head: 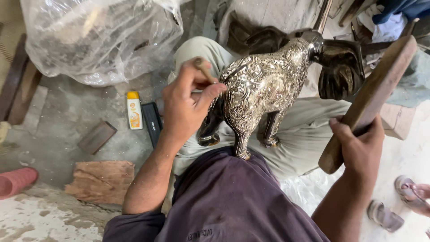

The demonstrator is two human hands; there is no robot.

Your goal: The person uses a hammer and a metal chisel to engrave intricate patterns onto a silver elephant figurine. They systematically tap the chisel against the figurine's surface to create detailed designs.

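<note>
A dark metal elephant figure [264, 85] with bright engraved patterns stands on my lap, head and ears to the right. My left hand [188, 103] pinches a small chisel [204, 68] against the figure's rear flank. My right hand [358, 150] grips the lower end of a long wooden mallet stick [376, 94], raised at the right, apart from the figure.
A large clear plastic bag [98, 38] lies at top left. On the concrete floor sit a small white and yellow bottle [134, 111], a black flat case [152, 121], a flat metal block [96, 137] and a stone slab [102, 180]. Another person's sandalled foot [412, 192] shows at the right.
</note>
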